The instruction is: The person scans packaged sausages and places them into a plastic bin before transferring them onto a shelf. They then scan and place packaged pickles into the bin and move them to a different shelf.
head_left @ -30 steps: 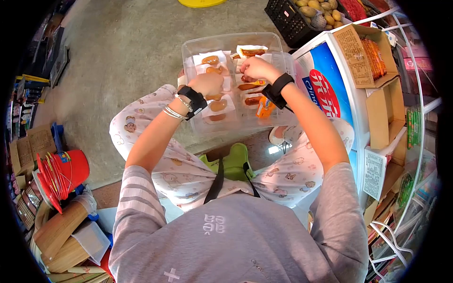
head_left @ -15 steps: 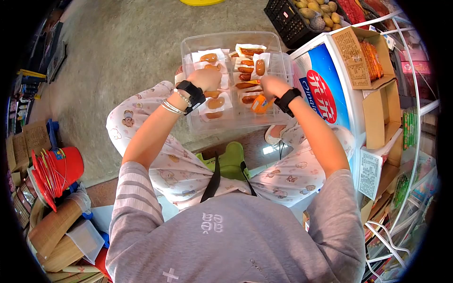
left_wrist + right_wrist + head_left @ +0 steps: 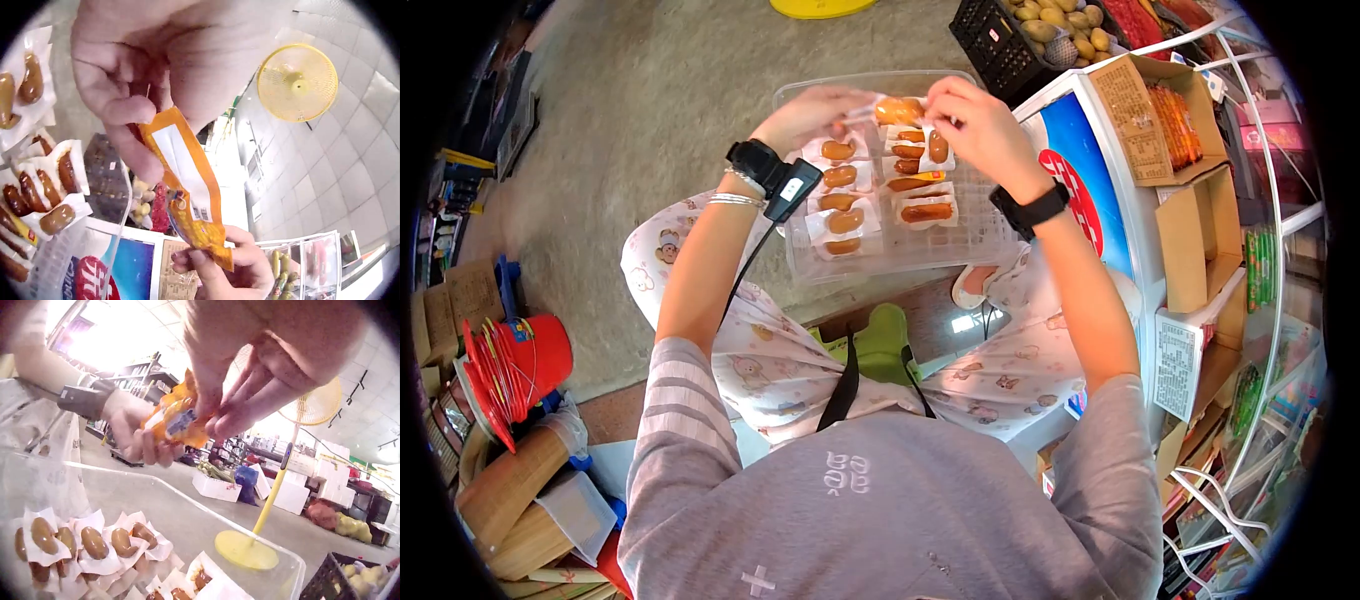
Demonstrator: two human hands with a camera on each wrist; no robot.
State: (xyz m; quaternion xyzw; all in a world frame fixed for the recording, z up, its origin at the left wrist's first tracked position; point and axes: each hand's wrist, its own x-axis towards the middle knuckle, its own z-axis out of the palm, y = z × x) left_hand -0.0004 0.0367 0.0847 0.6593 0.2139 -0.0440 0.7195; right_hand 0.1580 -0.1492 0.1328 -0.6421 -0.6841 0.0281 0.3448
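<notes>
Head view, orange packet [image 3: 898, 110]: held up between both hands, above the far end of the clear bin [image 3: 960, 252] and not touching it.
Head view, left hand [image 3: 810, 108]: placed at the packet's left end, with the fingers curled onto it.
Head view, right hand [image 3: 975, 122]: placed at the packet's right end, which is pinched by the fingertips.
Head view, bin contents: rows of sausage packs [image 3: 840, 200] are laid in the bin, which is set on the person's lap just beside the blue-and-red freezer [image 3: 1090, 190].
Head view, surroundings: a black crate [image 3: 1000, 45] of potatoes is seen beyond the freezer, and a red bucket [image 3: 535, 360] on the floor at the left.

Left wrist view, left hand [image 3: 150, 69]: the upper end of the orange packet [image 3: 187, 187] is pinched between thumb and fingers.
Left wrist view, right hand [image 3: 231, 269]: the packet's lower end is gripped by curled fingers, so the packet is stretched from one hand to the other.
Left wrist view, background: sausage packs [image 3: 37, 187] are seen at the left, a yellow fan [image 3: 297, 81] at the upper right.

Right wrist view, right hand [image 3: 269, 369]: the orange packet [image 3: 175, 419] is pinched at its near end by the fingertips.
Right wrist view, left hand [image 3: 134, 434]: the far end is held by closed fingers.
Right wrist view, position: the packet is held well above the bin's rim [image 3: 187, 494], with sausage packs [image 3: 94, 544] lying below it.
</notes>
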